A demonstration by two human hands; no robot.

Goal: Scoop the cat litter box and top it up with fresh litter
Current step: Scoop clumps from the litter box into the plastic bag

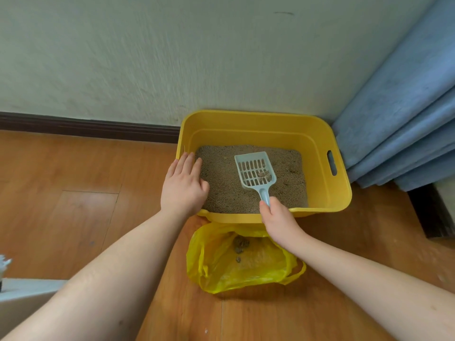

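Observation:
A yellow litter box (pixel 325 193) stands on the wood floor against the wall, with tan litter (pixel 226 193) covering its bottom. My right hand (pixel 278 217) grips the handle of a pale blue slotted scoop (pixel 254 169), held above the litter with a few small clumps in its pan. My left hand (pixel 183 184) rests on the box's left rim, fingers curled over the edge. In front of the box an open yellow plastic bag (pixel 246 262) lies on the floor with dark clumps inside.
Blue curtain folds (pixel 403 119) hang at the right, close to the box. A dark baseboard (pixel 86 127) runs along the wall. A white object (pixel 22 299) sits at the lower left edge. A dark strip (pixel 428 212) lies on the floor at right.

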